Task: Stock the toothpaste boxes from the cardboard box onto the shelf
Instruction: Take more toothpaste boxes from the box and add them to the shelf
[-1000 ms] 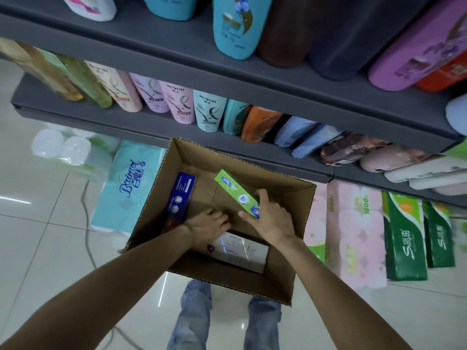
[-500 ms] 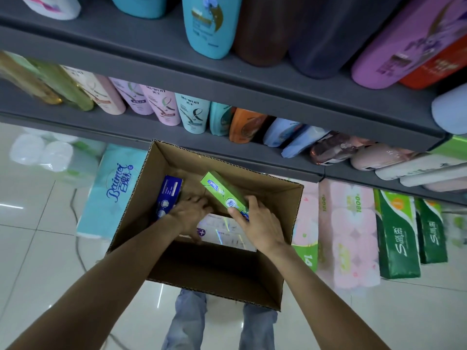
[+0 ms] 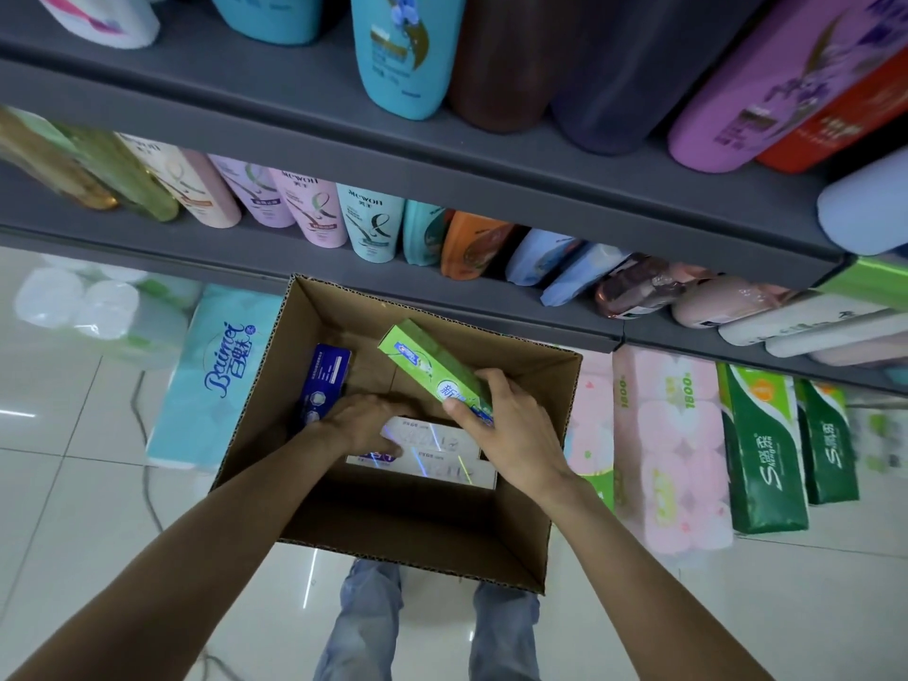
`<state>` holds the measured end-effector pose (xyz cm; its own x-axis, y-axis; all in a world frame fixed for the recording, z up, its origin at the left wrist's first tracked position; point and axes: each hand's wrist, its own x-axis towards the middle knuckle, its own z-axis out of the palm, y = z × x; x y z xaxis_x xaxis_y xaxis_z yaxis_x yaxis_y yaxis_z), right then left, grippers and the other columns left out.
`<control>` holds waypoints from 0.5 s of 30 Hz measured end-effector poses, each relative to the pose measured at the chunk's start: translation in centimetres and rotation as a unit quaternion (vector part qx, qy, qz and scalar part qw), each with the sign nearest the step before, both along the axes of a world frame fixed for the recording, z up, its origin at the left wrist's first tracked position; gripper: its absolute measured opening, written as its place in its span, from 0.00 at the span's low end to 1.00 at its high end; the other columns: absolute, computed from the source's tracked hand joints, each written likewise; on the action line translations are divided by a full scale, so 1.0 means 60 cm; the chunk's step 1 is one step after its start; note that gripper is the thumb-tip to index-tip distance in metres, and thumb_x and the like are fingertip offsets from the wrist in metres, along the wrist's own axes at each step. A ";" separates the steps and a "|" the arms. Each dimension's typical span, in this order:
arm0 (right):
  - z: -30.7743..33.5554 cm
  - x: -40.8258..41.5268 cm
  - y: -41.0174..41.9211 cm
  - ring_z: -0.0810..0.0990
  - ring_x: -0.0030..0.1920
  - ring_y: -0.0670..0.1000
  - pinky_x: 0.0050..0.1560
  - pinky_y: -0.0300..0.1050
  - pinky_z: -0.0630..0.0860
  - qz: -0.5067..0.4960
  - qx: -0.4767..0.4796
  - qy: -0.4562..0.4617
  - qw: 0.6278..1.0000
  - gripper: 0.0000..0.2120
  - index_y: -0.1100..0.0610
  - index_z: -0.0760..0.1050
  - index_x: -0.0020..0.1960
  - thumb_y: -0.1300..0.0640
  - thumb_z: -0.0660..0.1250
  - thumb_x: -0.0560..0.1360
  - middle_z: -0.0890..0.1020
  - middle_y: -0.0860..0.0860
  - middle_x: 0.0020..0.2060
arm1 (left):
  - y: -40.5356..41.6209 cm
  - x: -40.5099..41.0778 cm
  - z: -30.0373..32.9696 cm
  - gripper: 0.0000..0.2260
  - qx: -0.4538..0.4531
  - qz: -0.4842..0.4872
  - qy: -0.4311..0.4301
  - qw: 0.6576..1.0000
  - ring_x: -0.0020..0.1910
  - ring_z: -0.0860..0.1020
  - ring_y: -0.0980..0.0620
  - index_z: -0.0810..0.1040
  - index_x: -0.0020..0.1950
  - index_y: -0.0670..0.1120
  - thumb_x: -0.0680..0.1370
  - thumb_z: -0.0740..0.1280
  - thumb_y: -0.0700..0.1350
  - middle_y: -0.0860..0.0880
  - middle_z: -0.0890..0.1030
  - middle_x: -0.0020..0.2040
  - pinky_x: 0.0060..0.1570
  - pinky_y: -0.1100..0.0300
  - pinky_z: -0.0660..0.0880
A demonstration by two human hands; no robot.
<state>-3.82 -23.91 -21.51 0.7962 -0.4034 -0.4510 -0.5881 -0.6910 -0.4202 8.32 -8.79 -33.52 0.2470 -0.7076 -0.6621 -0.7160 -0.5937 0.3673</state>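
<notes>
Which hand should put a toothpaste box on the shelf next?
Probably the right hand: it already grips the green toothpaste box, lifted toward the shelf. The left hand is down on the white box.

From my remote seat I see my two bare forearms, left hand [image 3: 361, 425] and right hand [image 3: 516, 435], with no sleeves, watch or rings showing. Near the bottom edge, faded light-blue denim jeans [image 3: 363, 626] cover both legs.
</notes>
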 end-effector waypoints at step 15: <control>0.293 -0.062 0.007 0.84 0.36 0.56 0.32 0.39 0.77 -0.264 0.460 -0.121 0.839 0.15 0.57 0.69 0.58 0.57 0.67 0.73 0.83 0.54 0.43 | 0.089 -0.005 0.350 0.20 -0.155 0.200 -0.038 0.967 0.47 0.79 0.48 0.64 0.65 0.51 0.77 0.59 0.60 0.49 0.79 0.53 0.43 0.56 0.73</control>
